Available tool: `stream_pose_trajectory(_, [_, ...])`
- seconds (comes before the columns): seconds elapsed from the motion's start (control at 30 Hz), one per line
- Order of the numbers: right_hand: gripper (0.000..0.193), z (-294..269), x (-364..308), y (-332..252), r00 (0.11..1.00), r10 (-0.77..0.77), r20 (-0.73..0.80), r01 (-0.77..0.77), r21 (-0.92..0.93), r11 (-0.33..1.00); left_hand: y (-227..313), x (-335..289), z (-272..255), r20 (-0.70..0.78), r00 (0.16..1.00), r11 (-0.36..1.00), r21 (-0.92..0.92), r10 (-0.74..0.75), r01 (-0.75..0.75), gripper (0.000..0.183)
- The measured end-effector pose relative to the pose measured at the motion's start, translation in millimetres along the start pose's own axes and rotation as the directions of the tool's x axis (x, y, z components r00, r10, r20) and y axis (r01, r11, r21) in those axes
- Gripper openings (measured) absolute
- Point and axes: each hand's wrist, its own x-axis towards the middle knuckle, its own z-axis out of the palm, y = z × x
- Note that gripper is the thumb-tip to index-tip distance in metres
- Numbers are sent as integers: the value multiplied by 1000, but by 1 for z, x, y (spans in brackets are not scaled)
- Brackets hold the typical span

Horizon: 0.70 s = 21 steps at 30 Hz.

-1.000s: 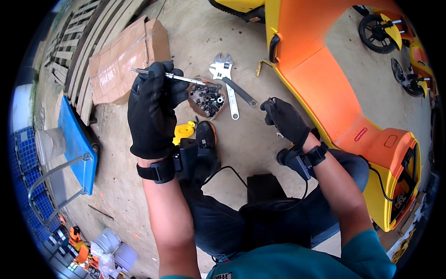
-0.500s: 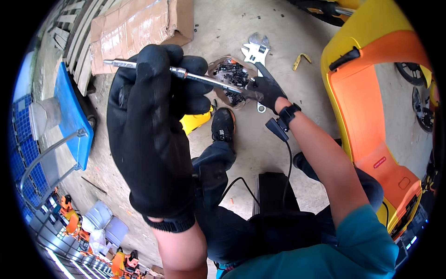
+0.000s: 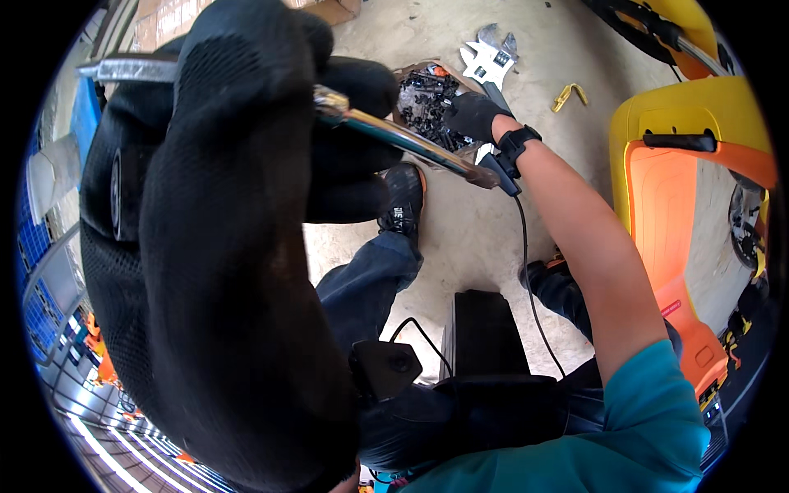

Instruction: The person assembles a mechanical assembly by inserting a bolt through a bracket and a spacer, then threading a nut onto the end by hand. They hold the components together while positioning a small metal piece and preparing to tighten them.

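My left hand point(image 3: 238, 189), in a black glove, fills the left of the view close up. Its fingers are wrapped round a slim metal rod tool point(image 3: 411, 141) with a flat silver end, a gold collar and a brown tip pointing right. Farther off, my right hand point(image 3: 475, 115), also gloved, reaches down to an opened bag point(image 3: 477, 151) of small black parts point(image 3: 423, 111). Its fingertips blend into the dark parts, so their grip is hidden. A large silver adjustable wrench point(image 3: 491, 64) lies just beyond that hand, its handle partly behind it.
An orange and yellow vehicle body point(image 3: 657, 197) stands on the right. On the floor near it lies a yellow hooked piece point(image 3: 569, 97). A cardboard box point(image 3: 337, 10) is at the far left. A cable point(image 3: 526, 246) hangs from my right wrist, and a black block point(image 3: 489, 333) stands between my legs.
My left hand has come closer to the view with the rod tool still in it. My right hand has turned more downward over the parts. The whole view has shifted.
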Motion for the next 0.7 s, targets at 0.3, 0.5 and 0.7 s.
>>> stream_pose_trajectory(0.3, [32,19,6,-24,995,-44,84,58,-174,983,-3,5,-7,98,995,999,-24,-29,31,42])
stream_pose_trajectory(0.5, [31,45,4,-26,997,-43,-62,31,-190,981,-3,2,-3,21,998,997,-51,-58,59,42])
stream_pose_trajectory(0.7, [27,59,-8,-33,983,-52,-178,10,-229,973,-2,0,-9,61,996,998,-28,-58,60,42])
